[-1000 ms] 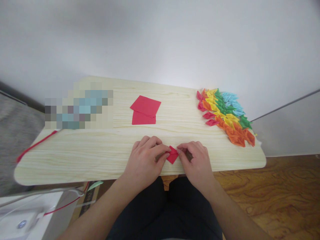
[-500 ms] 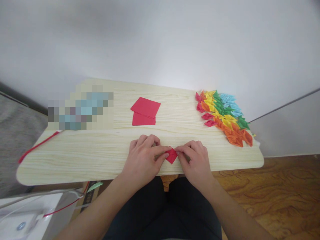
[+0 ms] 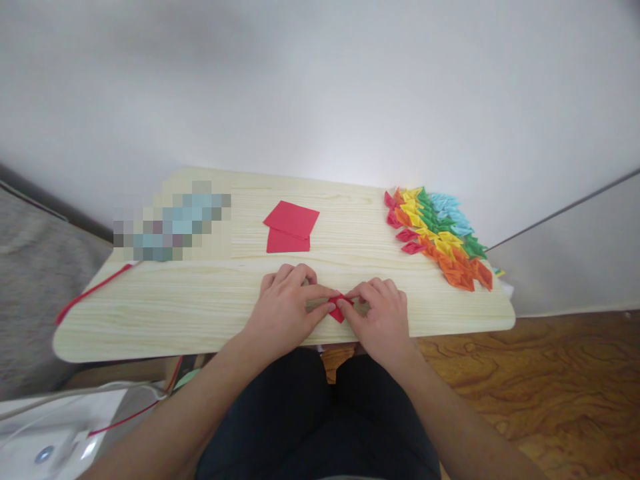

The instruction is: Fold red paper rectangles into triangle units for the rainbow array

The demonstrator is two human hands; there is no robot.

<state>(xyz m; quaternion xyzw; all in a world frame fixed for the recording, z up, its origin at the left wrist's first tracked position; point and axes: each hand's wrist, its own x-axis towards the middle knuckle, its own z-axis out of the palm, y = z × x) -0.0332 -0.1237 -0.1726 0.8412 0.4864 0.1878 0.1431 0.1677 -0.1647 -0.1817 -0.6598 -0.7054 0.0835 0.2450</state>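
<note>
A small folded piece of red paper [image 3: 340, 315] lies near the front edge of the table, between my two hands. My left hand [image 3: 287, 301] pinches its left side with thumb and index finger. From the other side, my right hand [image 3: 380, 308] grips it, the thumb pressed onto its face and the index finger at its top edge. Fingers cover much of the paper, so its exact fold is hard to make out. Beyond my left hand lie flat red paper sheets [image 3: 291, 219], overlapping at an angle.
Rows of folded paper pieces [image 3: 435, 233] in red, orange, yellow, green and blue cover the right of the pale wooden table [image 3: 200, 293]. A pixelated patch hides something at the left, beside a red cord [image 3: 95, 291]. A white wall [image 3: 320, 93] rises behind.
My right thumb has moved left onto the face of the red paper, and my hands are closer together. The whole view has shifted slightly.
</note>
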